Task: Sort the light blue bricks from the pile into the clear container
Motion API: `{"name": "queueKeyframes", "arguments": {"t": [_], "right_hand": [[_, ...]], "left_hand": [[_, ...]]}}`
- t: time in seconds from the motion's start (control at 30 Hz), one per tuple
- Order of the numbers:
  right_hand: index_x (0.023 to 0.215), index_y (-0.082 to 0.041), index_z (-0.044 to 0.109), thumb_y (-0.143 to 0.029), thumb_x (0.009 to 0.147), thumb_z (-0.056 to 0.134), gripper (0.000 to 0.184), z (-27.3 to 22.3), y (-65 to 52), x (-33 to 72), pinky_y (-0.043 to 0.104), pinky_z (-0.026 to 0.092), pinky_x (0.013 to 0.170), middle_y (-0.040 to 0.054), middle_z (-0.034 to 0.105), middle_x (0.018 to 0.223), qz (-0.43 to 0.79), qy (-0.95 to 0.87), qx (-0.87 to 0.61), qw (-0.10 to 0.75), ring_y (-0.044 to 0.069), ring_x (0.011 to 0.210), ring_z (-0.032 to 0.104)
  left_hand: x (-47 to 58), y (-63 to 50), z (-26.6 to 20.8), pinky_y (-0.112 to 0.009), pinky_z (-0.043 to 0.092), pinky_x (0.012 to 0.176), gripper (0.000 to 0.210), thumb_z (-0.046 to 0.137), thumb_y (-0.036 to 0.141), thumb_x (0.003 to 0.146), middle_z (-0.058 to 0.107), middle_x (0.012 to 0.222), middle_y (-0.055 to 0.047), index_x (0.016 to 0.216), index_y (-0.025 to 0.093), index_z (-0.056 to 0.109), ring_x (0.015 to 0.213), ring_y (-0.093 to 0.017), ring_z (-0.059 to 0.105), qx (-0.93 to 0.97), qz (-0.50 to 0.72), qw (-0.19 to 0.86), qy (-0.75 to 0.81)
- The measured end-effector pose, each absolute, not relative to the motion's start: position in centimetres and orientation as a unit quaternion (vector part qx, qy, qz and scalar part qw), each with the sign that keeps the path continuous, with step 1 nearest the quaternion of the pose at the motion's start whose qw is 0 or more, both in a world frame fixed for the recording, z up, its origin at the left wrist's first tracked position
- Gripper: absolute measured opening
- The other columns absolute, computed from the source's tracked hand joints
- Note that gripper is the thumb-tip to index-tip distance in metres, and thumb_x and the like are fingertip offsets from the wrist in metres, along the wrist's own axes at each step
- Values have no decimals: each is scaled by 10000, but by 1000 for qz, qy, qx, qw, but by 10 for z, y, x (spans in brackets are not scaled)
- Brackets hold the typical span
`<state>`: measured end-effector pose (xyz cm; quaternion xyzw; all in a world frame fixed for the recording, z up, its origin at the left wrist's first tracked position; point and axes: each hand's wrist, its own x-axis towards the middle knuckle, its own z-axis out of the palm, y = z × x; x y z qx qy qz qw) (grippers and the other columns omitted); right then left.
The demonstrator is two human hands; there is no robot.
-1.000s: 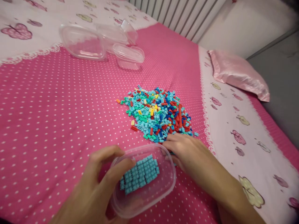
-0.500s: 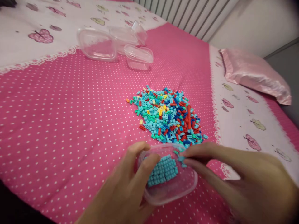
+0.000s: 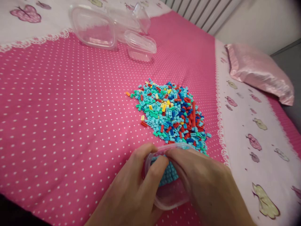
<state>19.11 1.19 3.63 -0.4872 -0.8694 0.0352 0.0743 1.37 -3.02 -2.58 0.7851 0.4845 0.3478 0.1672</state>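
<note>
At the lower left a black shape is cut off by the edge, too dark to name. Clear containers overlap on the bed at upper left, their outlines hard to separate. The left hand has its fingers bent around the left side of a clear tub, gripping it. Inside lies a panel of teal blocks, partly covered by both hands. Just beyond the tub is a pile of loose, mixed-colour blocks, its near edge hidden. The right hand covers the tub's right side, fingers bent inward over the panel; whether they pinch anything cannot be told. Headboard slats run out of view above, and farther right rests a pink pillow.
</note>
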Motion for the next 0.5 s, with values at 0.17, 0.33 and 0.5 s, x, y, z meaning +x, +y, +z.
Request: {"name": "queueKeyframes", "arguments": {"t": [0.17,0.33,0.5], "right_hand": [[904,-231,698,-64,883,548,225,33,10,192,279,483,539,15,742,771,-4,-873,-483,64,194,640,702],[839,-224,690,-79,852,619,162,32,12,187,328,482,586,16,721,769,-20,-870,-486,73,228,675,695],[857,-210,710,-74,853,626,160,31,10,185,350,446,642,20,731,797,-24,-875,-478,75,232,701,679]], "left_hand": [[15,-30,-26,-306,555,1087,465,536,134,968,489,1380,-125,1420,166,432,1269,-214,536,785,352,164,484],[15,-30,-27,-239,466,1158,483,572,93,960,451,1408,-125,1408,145,398,1327,-169,492,776,409,170,449],[16,-28,-27,-240,460,1166,418,574,157,1003,469,1389,-122,1387,150,407,1324,-160,485,776,416,178,440]]}}
